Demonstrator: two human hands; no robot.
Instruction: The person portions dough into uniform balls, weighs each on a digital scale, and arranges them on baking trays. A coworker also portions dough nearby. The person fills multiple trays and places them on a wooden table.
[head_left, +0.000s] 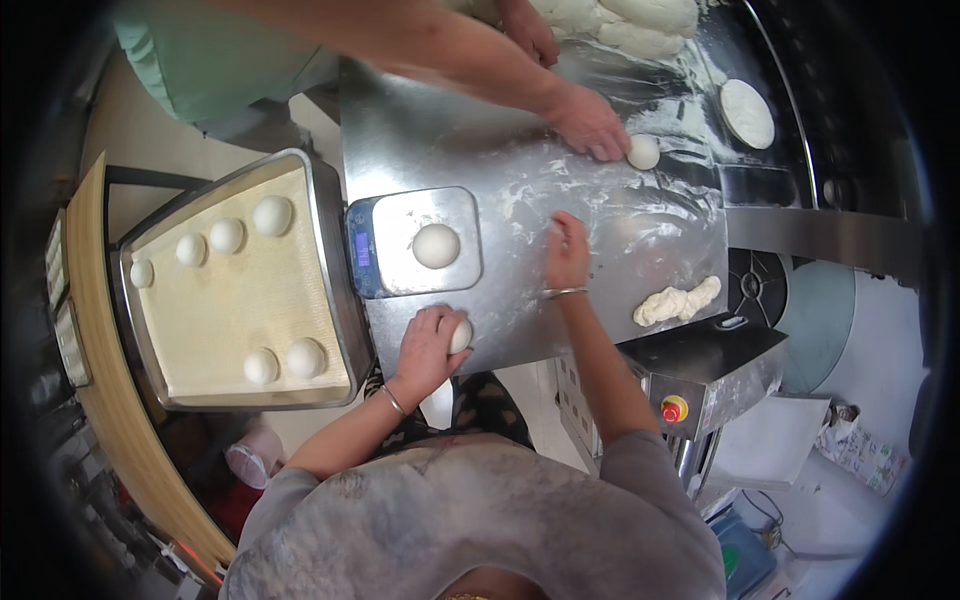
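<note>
My left hand (429, 346) is cupped around a smooth white dough ball (460, 337) at the near edge of the steel table (517, 322). Out over the table, to the right of the scale, is my right hand (568, 251), fingers loosely bent and nothing visible in them. A larger dough ball (436, 246) rests on the square plate of a digital kitchen scale (390, 279), whose display is lit. Left of the scale, a lined metal tray (225, 300) holds several round dough balls, some along its far side and two near its front.
Across the table a co-worker's hand (592, 124) touches another dough ball (643, 152). A rough dough strip (676, 301) lies at the right edge. Large dough pieces (645, 30) are piled at the back, near a round white flour-covered disc (747, 114). A machine with a red button (673, 409) stands at right.
</note>
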